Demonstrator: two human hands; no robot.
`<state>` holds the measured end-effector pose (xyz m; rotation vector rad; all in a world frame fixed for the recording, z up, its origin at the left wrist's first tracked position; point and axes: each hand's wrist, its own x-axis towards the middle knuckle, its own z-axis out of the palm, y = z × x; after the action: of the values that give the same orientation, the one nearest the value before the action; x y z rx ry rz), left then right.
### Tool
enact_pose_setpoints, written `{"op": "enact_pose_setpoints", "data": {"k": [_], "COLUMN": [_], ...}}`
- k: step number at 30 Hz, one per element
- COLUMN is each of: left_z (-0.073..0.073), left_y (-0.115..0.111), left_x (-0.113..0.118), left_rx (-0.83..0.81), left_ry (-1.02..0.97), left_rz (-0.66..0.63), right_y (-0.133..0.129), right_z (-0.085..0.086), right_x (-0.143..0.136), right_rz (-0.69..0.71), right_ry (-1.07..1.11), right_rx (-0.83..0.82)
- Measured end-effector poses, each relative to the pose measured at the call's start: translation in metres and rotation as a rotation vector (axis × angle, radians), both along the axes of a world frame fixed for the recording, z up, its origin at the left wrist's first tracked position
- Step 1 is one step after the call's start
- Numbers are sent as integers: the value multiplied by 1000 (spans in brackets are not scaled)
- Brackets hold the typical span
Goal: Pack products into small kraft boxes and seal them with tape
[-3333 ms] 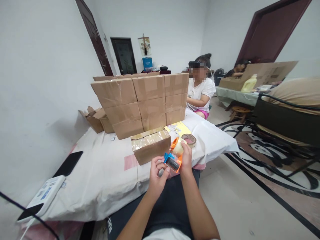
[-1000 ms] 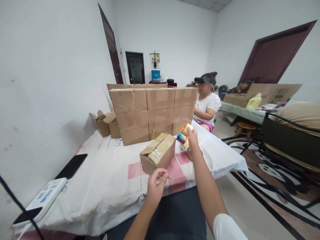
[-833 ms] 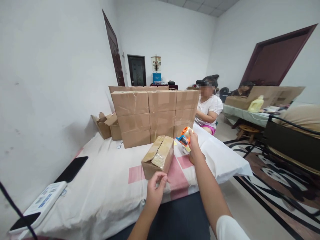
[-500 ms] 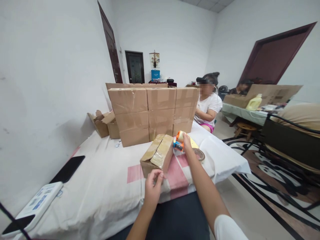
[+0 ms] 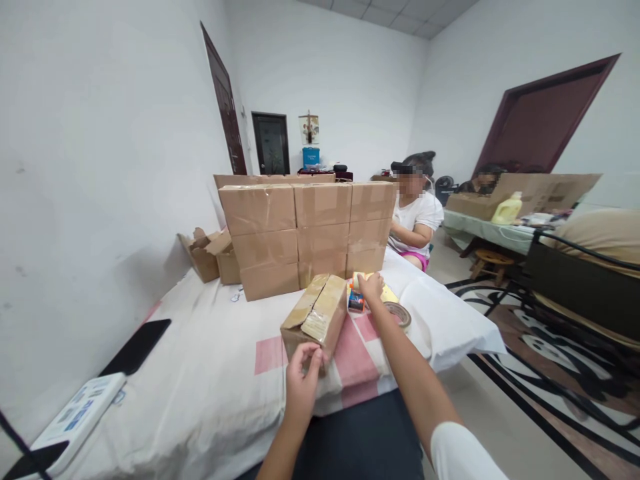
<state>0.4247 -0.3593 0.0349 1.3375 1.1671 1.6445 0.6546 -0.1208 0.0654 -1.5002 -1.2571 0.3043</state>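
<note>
A small cardboard box lies on the cloth in front of me, its top flaps meeting at a seam with creased clear tape near the close end. My left hand is at that near end, thumb and fingertips drawn together against it; whatever is between them is hidden. Right of the box stands a tape dispenser with orange and blue parts and a pale roll. My right hand is over its right side, thumb touching the roll and fingers apart. A roll of brown tape lies beside my right forearm.
Several taped boxes are stacked like a wall behind the small box. Open cartons stand left of them. A black flat pad and a white device lie at left. A person sits beyond the table's right side.
The tape dispenser has gone from tilted in my right hand to upright on the table, and the right hand's fingers have loosened. My left hand stays at the box's near end.
</note>
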Motion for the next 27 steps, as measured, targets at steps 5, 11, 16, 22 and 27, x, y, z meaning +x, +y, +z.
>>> {"op": "enact_pose_setpoints", "data": {"k": [5, 11, 16, 22, 27], "left_z": [2, 11, 18, 38, 47], "left_y": [-1, -4, -4, -12, -24], "left_x": [1, -11, -42, -63, -58], "left_rx": [-4, 32, 49, 85, 118], "left_ry": [5, 37, -18, -96, -112], "left_rz": [31, 113, 282, 358, 278], "right_y": [-17, -53, -100, -152, -171], "right_z": [16, 16, 11, 7, 31], "right_x": [-28, -66, -71, -78, -71], "right_rz": [213, 405, 277, 195, 42], "right_ry": [-14, -15, 5, -65, -21], "right_rx": [74, 100, 132, 122, 281]}}
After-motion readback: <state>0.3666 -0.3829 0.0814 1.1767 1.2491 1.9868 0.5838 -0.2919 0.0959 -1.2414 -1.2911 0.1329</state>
